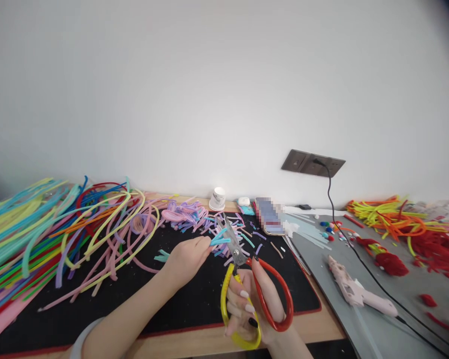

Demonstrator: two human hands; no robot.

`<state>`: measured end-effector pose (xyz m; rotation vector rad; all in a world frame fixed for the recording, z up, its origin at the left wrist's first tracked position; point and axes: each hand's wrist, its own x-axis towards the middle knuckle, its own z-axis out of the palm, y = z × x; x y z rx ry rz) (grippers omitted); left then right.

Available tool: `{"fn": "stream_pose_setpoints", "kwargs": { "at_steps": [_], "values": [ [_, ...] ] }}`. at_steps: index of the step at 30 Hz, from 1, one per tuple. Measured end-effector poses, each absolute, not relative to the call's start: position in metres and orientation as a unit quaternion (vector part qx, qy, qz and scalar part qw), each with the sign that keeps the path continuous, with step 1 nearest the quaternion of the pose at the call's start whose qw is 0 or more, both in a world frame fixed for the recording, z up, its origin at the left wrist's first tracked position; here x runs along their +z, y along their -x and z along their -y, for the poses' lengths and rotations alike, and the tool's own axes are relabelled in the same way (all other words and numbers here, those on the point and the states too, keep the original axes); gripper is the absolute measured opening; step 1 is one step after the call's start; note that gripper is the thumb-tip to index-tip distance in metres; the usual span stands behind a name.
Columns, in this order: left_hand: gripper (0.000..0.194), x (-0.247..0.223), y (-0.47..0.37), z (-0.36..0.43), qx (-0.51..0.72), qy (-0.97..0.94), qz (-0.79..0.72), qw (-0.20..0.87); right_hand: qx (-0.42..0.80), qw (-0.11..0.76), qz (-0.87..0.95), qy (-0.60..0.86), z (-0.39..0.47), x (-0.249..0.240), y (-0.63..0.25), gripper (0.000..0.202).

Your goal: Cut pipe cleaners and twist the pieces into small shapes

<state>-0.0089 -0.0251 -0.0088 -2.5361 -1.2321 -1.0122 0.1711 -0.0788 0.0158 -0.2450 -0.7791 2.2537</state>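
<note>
**Scissors at a blue stem**

The left hand (185,259) pinches a short blue stem (220,238) in closed fingers above the black mat (194,299) on the table (314,326). The right hand (252,304) grips the scissors (243,279), fingers through both loops, blades parted around the stem. A glue gun (353,289) lies well to the right.

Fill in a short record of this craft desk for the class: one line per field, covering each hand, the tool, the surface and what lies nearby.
left hand: pinches short turquoise fuzzy pipe-cleaner pieces
right hand: fingers through the handles of the scissors
scissors with one yellow and one red loop handle: blades open at the turquoise pieces
surface: black desk mat with red edge
left of mat: heap of long multicoloured pipe cleaners
right: pale pink glue gun on a grey sheet
back edge: small white paper cup
</note>
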Motion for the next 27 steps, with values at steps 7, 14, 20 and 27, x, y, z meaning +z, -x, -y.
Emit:
{"fn": "stream_pose_setpoints", "kwargs": {
  "at_steps": [7, 14, 20, 27],
  "values": [
    [0.032, -0.006, 0.011, 0.021, -0.309, 0.823, 0.477, -0.018, 0.844, 0.423, 0.29, 0.155, 0.066, 0.023, -0.187, 0.055],
    [0.028, 0.025, 0.053, -0.005, -0.207, 0.8, 0.556, -0.091, 0.732, 0.465, 0.349, 0.356, 0.064, 0.03, -0.216, 0.045],
    [0.018, 0.016, 0.066, -0.015, -0.097, 0.854, 0.507, -0.063, 0.68, 0.449, 0.378, 0.439, 0.063, 0.024, -0.223, 0.044],
    [0.013, 0.005, 0.048, -0.017, -0.074, 0.862, 0.499, -0.048, 0.624, 0.425, 0.428, 0.497, 0.06, 0.02, -0.22, 0.042]
  ]
}}
